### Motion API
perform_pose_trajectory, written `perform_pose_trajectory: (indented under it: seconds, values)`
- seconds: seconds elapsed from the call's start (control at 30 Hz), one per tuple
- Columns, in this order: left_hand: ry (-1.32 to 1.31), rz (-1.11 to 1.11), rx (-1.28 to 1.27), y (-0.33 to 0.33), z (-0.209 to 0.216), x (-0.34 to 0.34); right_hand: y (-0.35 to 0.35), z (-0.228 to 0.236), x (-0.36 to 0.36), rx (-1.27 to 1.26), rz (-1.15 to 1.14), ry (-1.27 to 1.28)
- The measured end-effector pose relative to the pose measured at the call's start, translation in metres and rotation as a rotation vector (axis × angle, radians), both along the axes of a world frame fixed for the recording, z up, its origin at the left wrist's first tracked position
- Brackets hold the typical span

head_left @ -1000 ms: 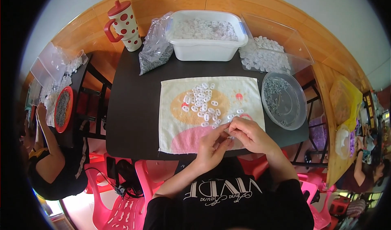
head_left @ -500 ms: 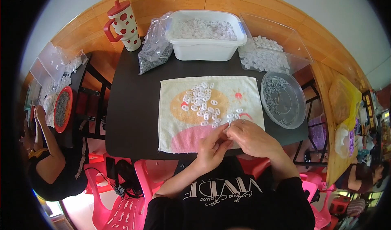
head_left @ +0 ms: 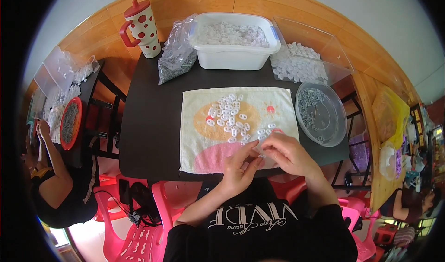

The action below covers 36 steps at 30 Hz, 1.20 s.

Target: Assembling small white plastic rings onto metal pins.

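My left hand (head_left: 239, 170) is closed over the near edge of a printed towel (head_left: 194, 141), with a small pale plastic piece (head_left: 262, 156) at its fingertips. Just right of it, my right hand (head_left: 288, 155) bends its fingers down close to that piece; whether anything is pinched in them is hidden. Beyond my hands lies a loose pile of small white oval pieces with two holes (head_left: 226, 109). Several more of these ovals (head_left: 264, 132) lie right by my right fingers.
Along the table's back stand a spotted tumbler (head_left: 144, 32), a bag of grey parts (head_left: 176, 67), a white tub (head_left: 234, 58) and a clear box of white pieces (head_left: 301, 67). A round clear tray (head_left: 331, 127) holds grey parts at right. Another person (head_left: 55, 183) sits at left.
My right hand has shifted slightly right and lifted its fingers away from the left fingertips, baring the pale piece between them. My left hand stays nearly in place.
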<state>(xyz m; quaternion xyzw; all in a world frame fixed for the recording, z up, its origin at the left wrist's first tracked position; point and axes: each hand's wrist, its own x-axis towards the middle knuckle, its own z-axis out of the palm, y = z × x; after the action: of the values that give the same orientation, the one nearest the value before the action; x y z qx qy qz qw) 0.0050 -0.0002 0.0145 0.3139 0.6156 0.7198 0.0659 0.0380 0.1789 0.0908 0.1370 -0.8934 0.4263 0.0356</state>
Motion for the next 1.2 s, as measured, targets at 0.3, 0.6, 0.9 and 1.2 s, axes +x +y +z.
perform_pose_trajectory:
  seconds: [0.3, 0.6, 0.9, 1.2]
  values:
    - [-0.017, 0.024, -0.022, 0.002, -0.004, 0.002, -0.003, -0.001, -0.009, 0.075, 0.132, 0.212]
    - [0.014, -0.005, -0.025, 0.001, -0.009, -0.001, 0.003, -0.003, -0.006, 0.023, 0.065, 0.115]
    - [-0.253, -0.037, 0.184, 0.003, -0.013, 0.001, 0.033, -0.03, -0.01, 0.333, -0.311, 0.247]
    - [-0.371, -0.095, 0.168, 0.0, -0.008, -0.003, 0.017, -0.038, -0.014, 0.462, -0.296, 0.172]
